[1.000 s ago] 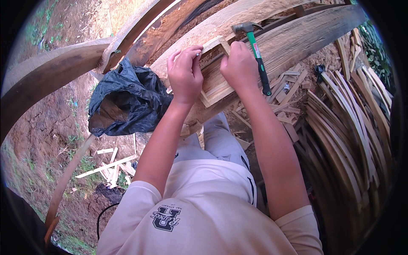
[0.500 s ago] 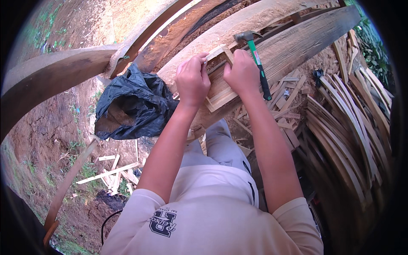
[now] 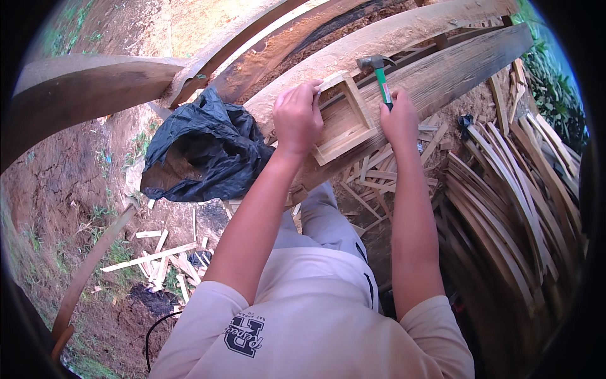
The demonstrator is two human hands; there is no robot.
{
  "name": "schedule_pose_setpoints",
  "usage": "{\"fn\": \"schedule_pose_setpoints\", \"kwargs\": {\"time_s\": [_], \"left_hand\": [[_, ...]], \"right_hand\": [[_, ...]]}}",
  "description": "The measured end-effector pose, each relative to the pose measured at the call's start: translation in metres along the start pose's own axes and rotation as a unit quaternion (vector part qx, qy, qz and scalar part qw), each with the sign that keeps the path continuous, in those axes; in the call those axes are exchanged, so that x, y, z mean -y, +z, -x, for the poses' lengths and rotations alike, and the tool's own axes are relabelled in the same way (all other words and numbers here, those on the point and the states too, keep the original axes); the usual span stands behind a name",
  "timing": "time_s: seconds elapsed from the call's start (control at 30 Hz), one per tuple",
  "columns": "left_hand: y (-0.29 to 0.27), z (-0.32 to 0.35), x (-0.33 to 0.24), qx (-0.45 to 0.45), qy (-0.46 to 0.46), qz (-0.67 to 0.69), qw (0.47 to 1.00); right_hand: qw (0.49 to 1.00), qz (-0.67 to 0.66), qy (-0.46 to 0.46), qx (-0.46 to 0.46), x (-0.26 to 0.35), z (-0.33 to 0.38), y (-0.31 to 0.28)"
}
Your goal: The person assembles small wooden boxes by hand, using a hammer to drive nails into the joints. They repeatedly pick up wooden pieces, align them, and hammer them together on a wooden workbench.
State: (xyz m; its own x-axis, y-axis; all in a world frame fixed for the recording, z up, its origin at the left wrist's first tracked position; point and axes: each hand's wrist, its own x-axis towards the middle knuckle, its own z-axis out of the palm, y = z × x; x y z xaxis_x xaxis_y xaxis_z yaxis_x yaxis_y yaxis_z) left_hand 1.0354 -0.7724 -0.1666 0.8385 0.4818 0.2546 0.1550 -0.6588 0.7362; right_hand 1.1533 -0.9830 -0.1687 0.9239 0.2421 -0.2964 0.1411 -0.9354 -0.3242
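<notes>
A small rectangular wooden frame [image 3: 360, 106], made of pale strips, lies on the thick beam in front of me. My left hand [image 3: 297, 119] is closed at its left side, with thumb and fingertips pinching near the far left corner. That hand covers most of the frame's left strip, and whether something small sits between the fingertips cannot be made out. Just right of the frame, my right hand [image 3: 400, 121] is wrapped round the handle of a claw hammer [image 3: 381, 77] with a dark head and a green-and-black grip. The hammer head points away from me, over the beams.
A crumpled black plastic bag [image 3: 208, 148] sits left of the frame, its mouth open. Long sawn beams [image 3: 461, 60] run across ahead. Curved wood strips [image 3: 499, 208] are stacked at the right. Offcuts [image 3: 167, 256] litter the ground at lower left and beneath the beam.
My right hand has left the frame's right strip and taken hold of the hammer handle. My left hand stays at the frame's left side. The whole view has shifted slightly.
</notes>
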Motion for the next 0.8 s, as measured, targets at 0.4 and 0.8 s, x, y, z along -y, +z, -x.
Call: {"fn": "schedule_pose_setpoints", "kwargs": {"time_s": [0.4,0.8], "left_hand": [[-0.002,0.0,-0.001,-0.003,-0.024,0.02,0.999],[-0.003,0.001,-0.004,0.01,-0.055,0.035,0.998]], "right_hand": [[0.957,-0.265,0.104,0.065,0.063,0.068,-0.096],[0.976,-0.157,-0.148,-0.02,0.103,0.13,-0.062]]}}
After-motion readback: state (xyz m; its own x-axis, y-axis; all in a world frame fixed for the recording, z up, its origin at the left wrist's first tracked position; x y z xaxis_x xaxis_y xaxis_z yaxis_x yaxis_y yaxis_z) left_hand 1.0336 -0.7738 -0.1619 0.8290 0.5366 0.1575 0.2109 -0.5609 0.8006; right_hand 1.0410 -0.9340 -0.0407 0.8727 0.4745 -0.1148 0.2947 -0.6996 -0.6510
